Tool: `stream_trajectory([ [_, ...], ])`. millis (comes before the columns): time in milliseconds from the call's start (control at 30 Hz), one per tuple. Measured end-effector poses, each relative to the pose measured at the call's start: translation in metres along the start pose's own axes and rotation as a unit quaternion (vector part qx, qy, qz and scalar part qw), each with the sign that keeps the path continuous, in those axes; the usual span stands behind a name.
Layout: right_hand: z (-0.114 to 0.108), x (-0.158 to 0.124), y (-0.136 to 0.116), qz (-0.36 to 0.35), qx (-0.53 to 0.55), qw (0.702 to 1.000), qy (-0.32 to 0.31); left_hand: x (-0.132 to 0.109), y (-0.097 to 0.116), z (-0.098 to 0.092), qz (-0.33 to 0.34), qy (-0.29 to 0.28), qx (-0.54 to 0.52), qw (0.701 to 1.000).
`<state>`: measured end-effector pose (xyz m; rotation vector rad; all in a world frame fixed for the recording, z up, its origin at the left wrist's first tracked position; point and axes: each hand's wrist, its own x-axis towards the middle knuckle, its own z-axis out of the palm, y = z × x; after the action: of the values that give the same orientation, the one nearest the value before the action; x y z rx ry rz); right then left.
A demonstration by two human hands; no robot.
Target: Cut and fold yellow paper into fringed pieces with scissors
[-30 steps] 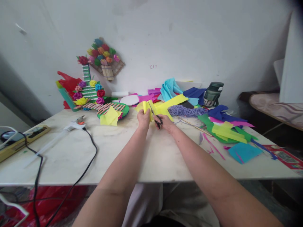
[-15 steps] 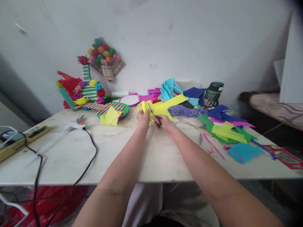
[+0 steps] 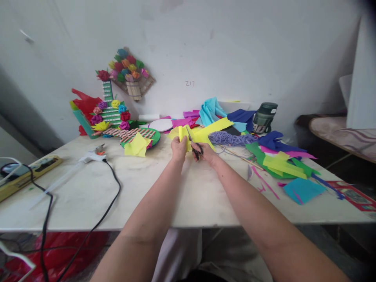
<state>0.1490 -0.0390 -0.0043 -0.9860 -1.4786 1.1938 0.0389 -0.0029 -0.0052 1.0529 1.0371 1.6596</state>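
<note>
My left hand (image 3: pixel 178 148) is closed on a folded piece of yellow crepe paper (image 3: pixel 183 134), held up over the middle of the table. In my right hand (image 3: pixel 206 152) is a pair of scissors (image 3: pixel 196 150) with dark handles, the fingers through the loops. The blades point up and away, beside the right edge of the held paper; whether they touch it I cannot tell. Behind both hands lies a larger yellow sheet (image 3: pixel 217 126). To the right of it is a bundle of purple yarn (image 3: pixel 232 138).
Left of my hands lies a green guitar-shaped piece (image 3: pixel 155 137) with paper flowers. A glue gun (image 3: pixel 92 156) trails a black cord (image 3: pixel 117 188) toward the front edge. At right are coloured paper scraps (image 3: pixel 304 190), a thin stick (image 3: pixel 246 159) and a dark green bottle (image 3: pixel 264 117).
The scissors' handles have spread wider and the scissors have shifted slightly in my right hand. My left hand stays on the yellow paper in nearly the same place.
</note>
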Motion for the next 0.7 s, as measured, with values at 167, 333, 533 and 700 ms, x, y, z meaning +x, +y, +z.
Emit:
stream_trajectory([
  [167, -0.002, -0.004, -0.006, -0.004, -0.014, 1.0, -0.008, -0.001, 0.001, -0.001, 0.025, 0.004, 0.024, 0.999],
  [333, -0.005, -0.006, -0.01, -0.014, -0.025, 0.999, -0.028, 0.001, 0.002, -0.003, 0.027, -0.011, 0.024, 0.999],
  [533, -0.015, -0.006, -0.009, -0.025, -0.028, 0.998, -0.042, -0.001, 0.005, -0.001, 0.02, -0.061, 0.025, 0.998],
  [700, -0.015, -0.005, -0.01, -0.015, -0.039, 0.999, -0.023, -0.005, 0.009, 0.0, 0.012, -0.065, 0.017, 0.998],
])
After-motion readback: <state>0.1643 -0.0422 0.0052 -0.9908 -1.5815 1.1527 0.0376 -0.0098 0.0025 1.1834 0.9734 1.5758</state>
